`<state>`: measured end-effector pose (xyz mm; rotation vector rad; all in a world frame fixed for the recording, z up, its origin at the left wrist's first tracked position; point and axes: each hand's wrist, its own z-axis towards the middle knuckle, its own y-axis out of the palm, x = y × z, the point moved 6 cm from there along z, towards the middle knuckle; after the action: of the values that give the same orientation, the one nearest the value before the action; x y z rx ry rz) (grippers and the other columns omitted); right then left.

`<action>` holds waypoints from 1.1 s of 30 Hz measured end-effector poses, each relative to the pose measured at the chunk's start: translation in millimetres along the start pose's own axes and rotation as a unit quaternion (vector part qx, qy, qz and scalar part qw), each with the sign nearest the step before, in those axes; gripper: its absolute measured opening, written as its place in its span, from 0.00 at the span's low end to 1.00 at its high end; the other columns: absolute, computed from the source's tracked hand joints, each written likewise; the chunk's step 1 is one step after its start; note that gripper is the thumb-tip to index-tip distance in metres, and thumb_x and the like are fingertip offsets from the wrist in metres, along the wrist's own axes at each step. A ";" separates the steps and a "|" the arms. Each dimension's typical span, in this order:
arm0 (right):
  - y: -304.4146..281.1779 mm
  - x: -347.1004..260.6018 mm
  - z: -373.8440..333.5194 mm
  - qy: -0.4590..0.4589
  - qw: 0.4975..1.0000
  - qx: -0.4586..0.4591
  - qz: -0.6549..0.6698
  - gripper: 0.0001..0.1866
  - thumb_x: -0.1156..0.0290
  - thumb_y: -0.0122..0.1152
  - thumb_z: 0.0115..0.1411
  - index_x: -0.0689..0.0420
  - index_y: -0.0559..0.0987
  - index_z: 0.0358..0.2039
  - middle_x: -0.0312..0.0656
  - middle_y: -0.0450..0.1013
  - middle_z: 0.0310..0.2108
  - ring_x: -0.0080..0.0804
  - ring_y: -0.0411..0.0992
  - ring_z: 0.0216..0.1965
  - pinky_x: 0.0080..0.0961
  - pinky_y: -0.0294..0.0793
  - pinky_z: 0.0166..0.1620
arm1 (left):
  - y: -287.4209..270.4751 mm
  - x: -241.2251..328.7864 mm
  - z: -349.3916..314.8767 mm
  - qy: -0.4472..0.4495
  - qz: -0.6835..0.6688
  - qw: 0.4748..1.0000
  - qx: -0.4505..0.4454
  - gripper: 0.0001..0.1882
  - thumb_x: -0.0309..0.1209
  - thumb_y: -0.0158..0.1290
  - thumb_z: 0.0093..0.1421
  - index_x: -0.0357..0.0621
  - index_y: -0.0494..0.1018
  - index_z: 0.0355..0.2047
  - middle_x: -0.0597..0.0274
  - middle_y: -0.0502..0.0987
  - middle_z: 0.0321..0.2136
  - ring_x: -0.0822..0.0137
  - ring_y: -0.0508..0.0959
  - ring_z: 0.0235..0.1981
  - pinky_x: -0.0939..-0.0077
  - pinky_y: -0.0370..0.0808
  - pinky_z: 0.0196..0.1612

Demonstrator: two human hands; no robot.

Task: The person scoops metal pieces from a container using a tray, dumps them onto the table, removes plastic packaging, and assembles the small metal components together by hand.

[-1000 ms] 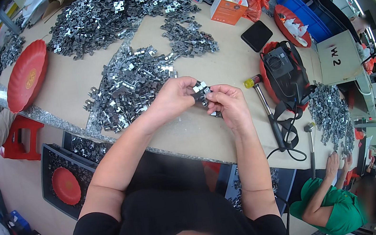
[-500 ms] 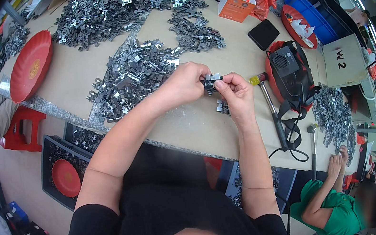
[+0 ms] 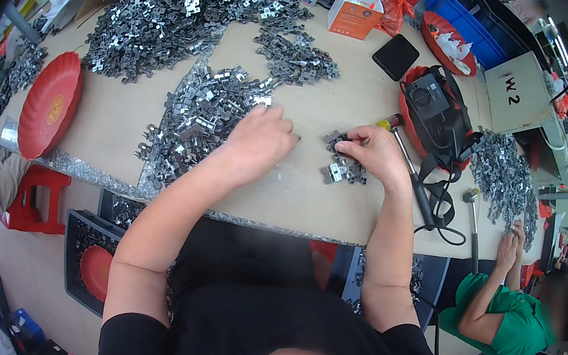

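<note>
Hands: apart, a stretch of table (image 3: pixel 286 202) between them.
Left hand (image 3: pixel 263 144): fingers curled in, beside the right edge of the near heap (image 3: pixel 200 120); from here I can't tell whether anything is inside.
Right hand (image 3: pixel 379 155): thumb and finger pinched on a dark clip (image 3: pixel 333 142).
Clip: at the upper edge of a small cluster (image 3: pixel 343 171) of metal pieces, between the two hands.
Near heap: silver and dark metal pieces, with a larger far heap (image 3: pixel 154 28) beyond it.
Hammer (image 3: pixel 417 191): lying just right of the right hand, its yellow-tipped head close to the fingers.
Left side: a scalloped red tray (image 3: pixel 51 108) at the table's edge.
Far right: a co-worker (image 3: pixel 506 313) in green, hands at another heap (image 3: pixel 502 176).
</note>
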<state>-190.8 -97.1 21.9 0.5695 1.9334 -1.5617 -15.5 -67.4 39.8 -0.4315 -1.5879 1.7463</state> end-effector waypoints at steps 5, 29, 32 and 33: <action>-19.8 -36.0 12.7 0.006 0.982 0.104 -0.158 0.15 0.61 0.58 0.44 0.62 0.75 0.24 0.46 0.70 0.18 0.40 0.69 0.22 0.29 0.65 0.27 | -2.2 6.2 -4.6 0.019 0.058 0.997 0.052 0.06 0.26 0.43 0.45 0.40 0.69 0.23 0.65 0.67 0.25 0.67 0.66 0.33 0.76 0.62 0.37; 3.1 -35.7 54.7 -0.128 0.990 0.031 0.052 0.13 0.75 0.48 0.51 0.61 0.70 0.39 0.43 0.68 0.28 0.33 0.70 0.27 0.24 0.68 0.30 | 57.0 -5.4 -15.1 -0.276 -0.858 0.417 0.122 0.12 0.16 0.36 0.50 0.31 0.66 0.34 0.53 0.72 0.30 0.64 0.73 0.31 0.74 0.72 0.33; -4.3 -21.7 45.1 -0.062 0.972 -0.030 0.225 0.14 0.76 0.48 0.53 0.64 0.68 0.41 0.38 0.68 0.26 0.23 0.69 0.26 0.16 0.67 0.29 | 55.2 -6.7 -12.3 -0.276 -0.867 0.396 0.124 0.11 0.18 0.37 0.52 0.31 0.66 0.35 0.52 0.72 0.31 0.64 0.73 0.32 0.74 0.72 0.34; -5.1 -23.5 39.9 -0.071 0.972 -0.051 0.217 0.14 0.77 0.49 0.53 0.66 0.67 0.41 0.36 0.67 0.27 0.20 0.68 0.27 0.13 0.67 0.31 | 53.2 -6.3 -11.2 -0.277 -0.866 0.397 0.124 0.11 0.18 0.37 0.52 0.31 0.66 0.35 0.52 0.72 0.31 0.64 0.73 0.32 0.74 0.72 0.34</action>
<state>-169.9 -136.4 35.8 0.7563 1.6352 -1.1854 -18.8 -62.4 -14.6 1.6365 -0.9485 0.1813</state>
